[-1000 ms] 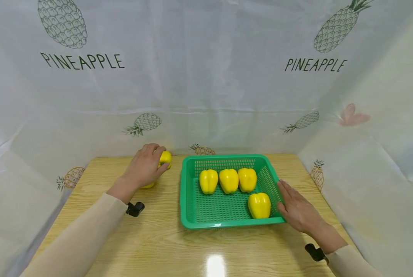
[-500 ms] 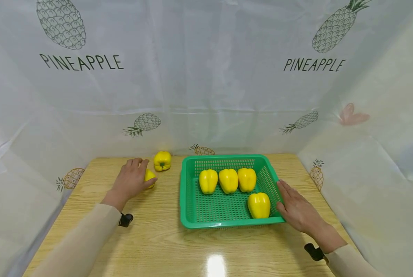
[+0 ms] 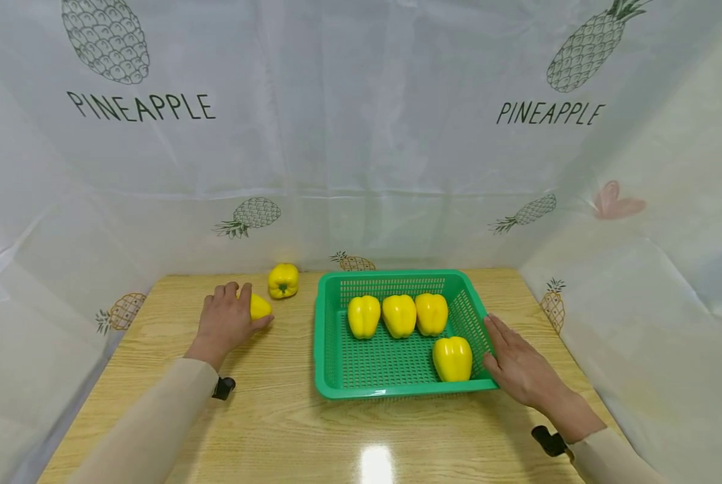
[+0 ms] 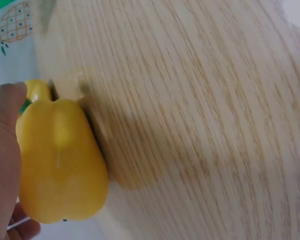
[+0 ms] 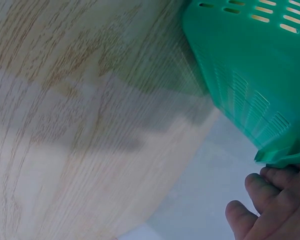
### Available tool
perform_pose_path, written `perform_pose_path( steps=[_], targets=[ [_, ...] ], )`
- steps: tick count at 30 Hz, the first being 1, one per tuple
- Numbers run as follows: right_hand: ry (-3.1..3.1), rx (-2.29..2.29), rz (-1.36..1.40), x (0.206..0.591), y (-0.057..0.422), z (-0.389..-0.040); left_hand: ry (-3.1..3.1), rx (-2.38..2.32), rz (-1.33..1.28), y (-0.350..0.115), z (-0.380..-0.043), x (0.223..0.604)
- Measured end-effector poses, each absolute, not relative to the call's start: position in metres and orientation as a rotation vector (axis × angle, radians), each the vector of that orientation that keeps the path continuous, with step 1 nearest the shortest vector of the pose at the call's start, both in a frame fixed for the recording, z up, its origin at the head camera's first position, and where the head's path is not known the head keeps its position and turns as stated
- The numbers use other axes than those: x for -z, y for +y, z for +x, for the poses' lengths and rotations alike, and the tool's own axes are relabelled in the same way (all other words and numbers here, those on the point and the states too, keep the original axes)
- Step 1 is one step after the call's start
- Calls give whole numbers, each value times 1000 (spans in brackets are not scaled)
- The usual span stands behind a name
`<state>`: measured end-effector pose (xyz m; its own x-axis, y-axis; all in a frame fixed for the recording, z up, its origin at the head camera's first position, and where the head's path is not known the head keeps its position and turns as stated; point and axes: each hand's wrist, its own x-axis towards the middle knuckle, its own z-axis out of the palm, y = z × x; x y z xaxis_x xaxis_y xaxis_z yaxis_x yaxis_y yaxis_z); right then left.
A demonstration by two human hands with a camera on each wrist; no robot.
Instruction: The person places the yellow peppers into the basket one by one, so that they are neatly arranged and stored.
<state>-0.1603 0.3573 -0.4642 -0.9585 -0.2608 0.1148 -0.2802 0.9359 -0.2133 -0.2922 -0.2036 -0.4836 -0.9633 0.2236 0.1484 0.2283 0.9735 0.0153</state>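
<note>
My left hand [image 3: 224, 323] grips a yellow bell pepper [image 3: 259, 307] at the left of the table, thumb on the near side and fingers over the far side. Up close in the left wrist view, that bell pepper [image 4: 62, 162] shows large beside the thumb, low over the wood. Just behind it on the table lies a second yellow bell pepper [image 3: 283, 281], its green stem end facing me. On the other side, my right hand [image 3: 524, 366] rests with straight fingers along the right rim of the green basket [image 3: 376, 392]. Several yellow bell peppers [image 3: 399, 316] stand inside the basket.
The wooden table [image 3: 288, 430] ends at a pineapple-printed sheet [image 3: 361, 148], which hangs behind and along both sides. A basket corner [image 5: 250, 60] fills the upper right of the right wrist view.
My left hand has come back from the rear bell pepper to the nearer one and taken hold of it, tipping it slightly. The right hand and basket stay put.
</note>
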Motion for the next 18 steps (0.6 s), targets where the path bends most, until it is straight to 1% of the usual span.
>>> perform_pose_path(
  steps=[3, 7, 13, 18],
  targets=[
    [-3016, -352, 420, 463, 357, -160, -3001, 57, -299, -205, -290, 484],
    [-3024, -344, 416, 463, 356, -159, -3002, 39, -325, -206, -289, 487],
    [-3039, -350, 413, 461, 356, -160, -2962, 75, -416, -201, -284, 491],
    [-3051, -357, 407, 462, 356, -161, -2929, 110, -562, -196, -278, 492]
  ],
)
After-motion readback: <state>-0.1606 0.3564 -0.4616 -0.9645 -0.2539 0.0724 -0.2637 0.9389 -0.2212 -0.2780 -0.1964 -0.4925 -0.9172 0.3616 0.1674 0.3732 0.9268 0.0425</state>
